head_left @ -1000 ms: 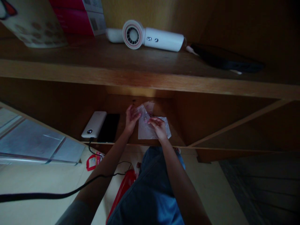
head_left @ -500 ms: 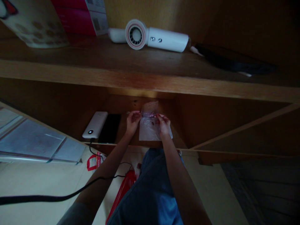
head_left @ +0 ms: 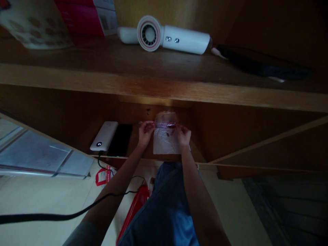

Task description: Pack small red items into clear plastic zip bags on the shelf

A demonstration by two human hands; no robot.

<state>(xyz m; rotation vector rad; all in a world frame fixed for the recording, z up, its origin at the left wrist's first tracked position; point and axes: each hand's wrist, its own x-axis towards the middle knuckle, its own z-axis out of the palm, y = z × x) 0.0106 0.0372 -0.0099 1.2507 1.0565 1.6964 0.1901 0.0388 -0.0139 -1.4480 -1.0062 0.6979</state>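
A clear plastic bag with small pinkish-purple bits along its lower part spans the gap between my hands on the lower shelf. Closed at its left edge is my left hand, thumb and fingers pinched together. My right hand pinches the right edge in the same way. Below the bag lies a crinkled white sheet, perhaps thin plastic or paper, with a small dark spot on it. Part of the sheet's right side is hidden by my right hand. What the bits in the bag are is too small to tell.
Left of my hands lie a white power bank with a black cable and a dark phone-like slab. Overhead, the upper shelf edge juts out, bearing a white handheld fan, pink boxes and a cup.
My right hand has moved a little to the right, and the bag is spread wider between my hands. The left hand stays nearly where it was.
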